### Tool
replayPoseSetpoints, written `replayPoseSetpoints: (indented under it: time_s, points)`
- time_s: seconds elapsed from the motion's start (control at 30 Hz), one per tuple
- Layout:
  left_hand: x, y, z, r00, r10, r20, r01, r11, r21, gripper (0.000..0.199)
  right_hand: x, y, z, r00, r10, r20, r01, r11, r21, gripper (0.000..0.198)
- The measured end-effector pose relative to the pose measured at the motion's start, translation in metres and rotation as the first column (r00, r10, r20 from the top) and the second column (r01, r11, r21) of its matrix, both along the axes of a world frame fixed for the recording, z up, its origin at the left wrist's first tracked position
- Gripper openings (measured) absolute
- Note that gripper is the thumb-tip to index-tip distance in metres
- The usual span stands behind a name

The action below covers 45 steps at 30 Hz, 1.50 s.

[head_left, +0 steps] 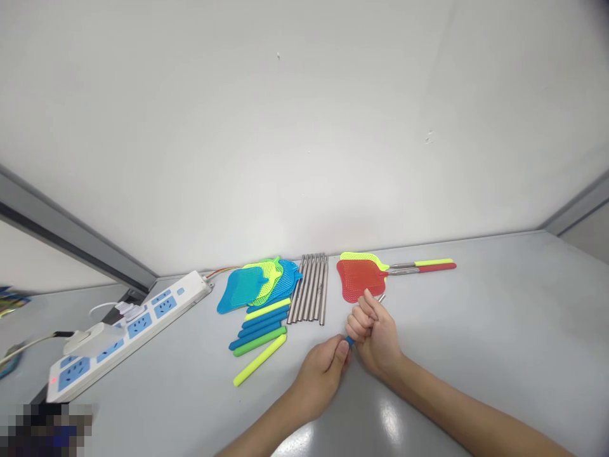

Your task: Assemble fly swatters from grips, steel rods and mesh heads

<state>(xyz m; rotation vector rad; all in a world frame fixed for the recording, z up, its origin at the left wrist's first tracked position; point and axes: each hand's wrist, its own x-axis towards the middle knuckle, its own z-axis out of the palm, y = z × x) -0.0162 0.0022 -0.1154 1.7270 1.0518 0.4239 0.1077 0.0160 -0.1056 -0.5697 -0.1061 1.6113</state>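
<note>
My left hand point(322, 371) is closed around a blue handle grip point(350, 341), of which only a short end shows between my hands. Close beside it, my right hand point(377, 333) wraps a metal rod point(382, 298) whose thin tip sticks out above my fingers. The two pieces seem lined up, but my fingers hide where they meet. Just beyond my right hand lies a red fly swatter point(361, 279) partly over a yellow one point(423, 263). To the left, several metal rods point(309, 289) lie side by side, near loose blue, green and yellow grips point(259, 341).
Blue and yellow-green swatter heads point(242, 289) are stacked near the wall point(304, 127). A white power strip point(185, 293) with plugs and cables runs along the left. A grey table point(499, 304) lies under everything. Something pixelated covers the lower left corner.
</note>
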Motion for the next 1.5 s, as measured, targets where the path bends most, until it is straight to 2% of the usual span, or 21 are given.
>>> replayPoseSetpoints:
  time_s: [0.5,0.77,0.97,1.5]
  points:
    - [-0.001,0.004,0.002,0.999,-0.002,-0.044,0.004,0.999,0.045,0.037,0.007,0.012,-0.018,0.991,0.118,-0.06,-0.117,0.993,0.021,0.04]
    - [-0.001,0.003,0.003,0.998,0.031,-0.06,-0.023,0.993,0.119,0.031,0.008,0.014,-0.019,0.987,0.138,-0.081,-0.138,0.99,0.014,0.039]
    - [-0.001,0.003,0.002,0.997,0.004,-0.076,0.006,0.99,0.139,0.028,0.007,0.014,-0.019,0.986,0.151,-0.075,-0.149,0.989,0.023,0.04]
    - [-0.002,0.003,0.007,0.999,0.023,-0.031,-0.022,0.999,0.036,0.028,0.009,0.012,-0.015,0.987,0.153,-0.055,-0.151,0.988,0.038,0.037]
